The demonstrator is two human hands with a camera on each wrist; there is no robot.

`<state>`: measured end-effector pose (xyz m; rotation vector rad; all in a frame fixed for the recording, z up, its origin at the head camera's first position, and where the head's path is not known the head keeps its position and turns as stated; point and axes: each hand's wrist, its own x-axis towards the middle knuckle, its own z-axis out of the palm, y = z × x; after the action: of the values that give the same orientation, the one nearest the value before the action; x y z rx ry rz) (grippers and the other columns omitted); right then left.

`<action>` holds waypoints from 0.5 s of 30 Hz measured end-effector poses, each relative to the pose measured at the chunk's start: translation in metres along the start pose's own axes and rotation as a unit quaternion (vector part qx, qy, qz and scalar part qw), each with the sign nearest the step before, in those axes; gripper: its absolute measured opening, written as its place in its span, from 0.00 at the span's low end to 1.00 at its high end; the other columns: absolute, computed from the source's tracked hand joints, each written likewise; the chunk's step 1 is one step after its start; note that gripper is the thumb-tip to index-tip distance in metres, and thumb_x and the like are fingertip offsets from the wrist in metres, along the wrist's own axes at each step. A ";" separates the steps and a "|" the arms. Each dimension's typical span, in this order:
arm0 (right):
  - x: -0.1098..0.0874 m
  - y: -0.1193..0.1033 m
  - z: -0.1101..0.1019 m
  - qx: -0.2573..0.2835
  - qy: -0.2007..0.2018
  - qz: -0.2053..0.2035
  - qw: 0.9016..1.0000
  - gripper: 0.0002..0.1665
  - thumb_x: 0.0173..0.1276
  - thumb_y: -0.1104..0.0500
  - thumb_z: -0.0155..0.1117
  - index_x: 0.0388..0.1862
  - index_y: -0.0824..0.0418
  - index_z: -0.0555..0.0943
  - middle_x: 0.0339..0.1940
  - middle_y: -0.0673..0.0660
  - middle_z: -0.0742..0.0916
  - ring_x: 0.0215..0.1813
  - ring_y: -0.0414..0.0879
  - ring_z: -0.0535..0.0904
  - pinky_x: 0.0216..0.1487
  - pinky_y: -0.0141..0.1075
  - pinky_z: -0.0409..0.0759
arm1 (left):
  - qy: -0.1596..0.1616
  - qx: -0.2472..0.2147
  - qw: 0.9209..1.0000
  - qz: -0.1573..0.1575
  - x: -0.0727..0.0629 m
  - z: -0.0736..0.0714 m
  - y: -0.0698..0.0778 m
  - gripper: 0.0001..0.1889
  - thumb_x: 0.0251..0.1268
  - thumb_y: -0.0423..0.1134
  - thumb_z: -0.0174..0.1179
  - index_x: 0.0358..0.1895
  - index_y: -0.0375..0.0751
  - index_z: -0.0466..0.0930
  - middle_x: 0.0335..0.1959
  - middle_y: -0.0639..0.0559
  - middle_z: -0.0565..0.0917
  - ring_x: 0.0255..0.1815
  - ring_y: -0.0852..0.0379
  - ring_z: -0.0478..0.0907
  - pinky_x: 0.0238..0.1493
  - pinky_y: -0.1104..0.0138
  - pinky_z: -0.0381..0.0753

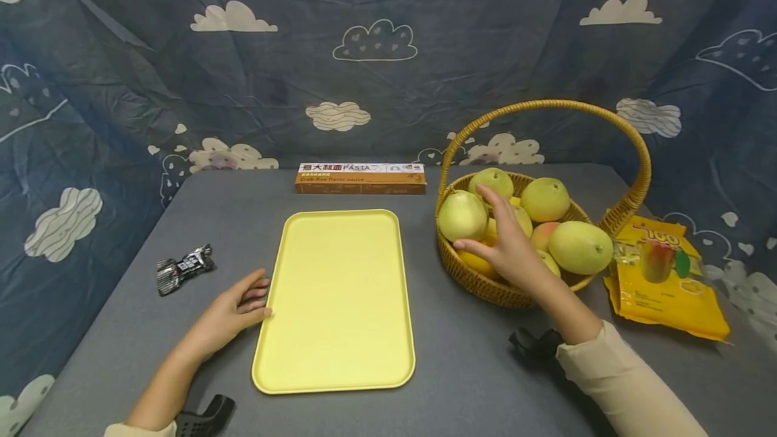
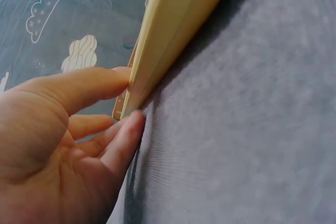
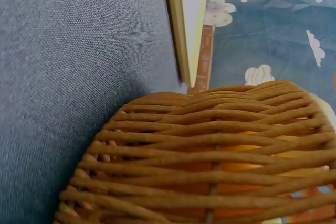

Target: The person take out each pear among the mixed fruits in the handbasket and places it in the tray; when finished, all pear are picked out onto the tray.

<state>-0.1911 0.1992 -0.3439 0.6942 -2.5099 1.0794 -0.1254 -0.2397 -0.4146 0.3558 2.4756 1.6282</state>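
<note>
My left hand (image 1: 233, 309) is at the left edge of a pale yellow rectangular tray (image 1: 334, 302), thumb and fingertips right at its rim. In the left wrist view the thumb meets the tray's edge (image 2: 157, 40), with the other fingers loosely bent beside it. Over a wicker basket (image 1: 485, 292) of fruit, my right hand (image 1: 512, 248) has thumb and index finger spread beside a pale green pear (image 1: 461, 218). Its other fingers are hidden from the head view. The right wrist view shows the basket's woven side (image 3: 210, 156), not the hand.
Around the hand lie more green fruit, including a mango-shaped one (image 1: 579, 248). The basket's tall handle (image 1: 546, 105) arches over them. A pasta box (image 1: 360, 179) lies behind the tray, a black-and-silver wrapped packet (image 1: 185, 268) to its left. Yellow mango bags (image 1: 668, 282) lie right of the basket.
</note>
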 end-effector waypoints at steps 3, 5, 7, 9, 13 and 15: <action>0.002 0.003 0.003 0.005 0.001 0.005 1.000 0.53 0.49 0.57 0.73 0.69 0.61 0.52 0.67 0.61 0.60 0.66 0.57 0.53 0.60 0.58 0.57 | -0.007 -0.026 1.000 0.011 0.000 0.003 -0.001 0.36 0.57 0.26 0.57 0.65 0.22 0.47 0.57 0.26 0.62 0.55 0.36 0.64 0.50 0.72 0.74; 0.004 0.005 0.005 0.006 0.003 0.009 1.000 0.53 0.49 0.57 0.72 0.69 0.61 0.53 0.66 0.62 0.61 0.65 0.58 0.54 0.60 0.58 0.57 | -0.008 -0.030 0.999 0.014 0.000 0.004 -0.001 0.35 0.57 0.25 0.56 0.65 0.22 0.48 0.57 0.27 0.62 0.54 0.38 0.65 0.48 0.75 0.74; 0.005 0.006 0.007 0.010 0.002 0.015 1.000 0.52 0.49 0.57 0.72 0.69 0.61 0.53 0.66 0.63 0.61 0.64 0.59 0.55 0.59 0.58 0.58 | -0.006 -0.032 0.999 0.018 0.000 0.005 -0.003 0.34 0.57 0.25 0.55 0.65 0.23 0.50 0.57 0.28 0.62 0.54 0.41 0.66 0.48 0.76 0.73; 0.005 0.007 0.008 0.012 0.002 0.023 1.000 0.52 0.50 0.57 0.72 0.69 0.61 0.53 0.65 0.63 0.61 0.63 0.59 0.57 0.58 0.58 0.60 | -0.006 -0.035 0.999 0.021 0.001 0.005 -0.004 0.33 0.57 0.24 0.55 0.65 0.23 0.51 0.57 0.29 0.62 0.53 0.47 0.67 0.48 0.76 0.73; 0.008 0.008 0.010 0.016 -0.003 0.038 0.999 0.51 0.50 0.55 0.71 0.69 0.60 0.54 0.64 0.63 0.62 0.61 0.59 0.60 0.55 0.58 0.64 | -0.007 -0.038 0.999 0.022 0.000 0.005 -0.006 0.31 0.57 0.25 0.55 0.65 0.24 0.54 0.56 0.30 0.62 0.50 0.57 0.68 0.47 0.76 0.74; 0.009 0.008 0.010 0.017 -0.007 0.043 0.999 0.50 0.51 0.54 0.71 0.69 0.58 0.55 0.64 0.63 0.62 0.61 0.59 0.60 0.54 0.57 0.65 | -0.007 -0.042 0.999 0.019 0.000 0.004 -0.006 0.31 0.57 0.25 0.55 0.65 0.24 0.54 0.56 0.30 0.62 0.49 0.58 0.69 0.46 0.76 0.74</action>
<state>-0.2044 0.1939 -0.3513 0.6090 -2.5615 1.1519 -0.1250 -0.2384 -0.4222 0.4031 2.3960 1.7322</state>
